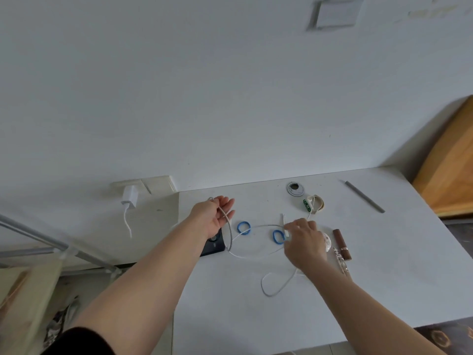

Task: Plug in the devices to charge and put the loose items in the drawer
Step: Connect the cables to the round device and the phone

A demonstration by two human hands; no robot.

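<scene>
Left hand [215, 217]: raised over the desk's left edge, palm turned up, fingers [227, 203] loosely spread; a loop of white charging cable [249, 255] lies draped across the palm, not pinched.
Right hand [304, 242]: low over the desk [384, 265], fingertips drawn together at a small white connector end [288, 233]; looks like a pinch, though the contact itself is partly hidden.
Cable run: slack curves from the left palm across the desk, past the dark phone [213, 245] just under the left wrist, and on to a loose loop nearest the camera.
Wall charger [130, 197]: seated in the wall socket, its own short white lead hanging free.
Loose items: two blue hair bands [244, 228], one beside the right fingertips; a brown lipstick tube [341, 244] and a metal clip to the right; a grey pencil [363, 196] at the back.
Smartwatch [312, 204]: back of the desk, a cable running up to it.
Handling: cable is light, limp, prone to snagging the bands; better taken at the rigid plug than the cord.
Drawer: not in view.
</scene>
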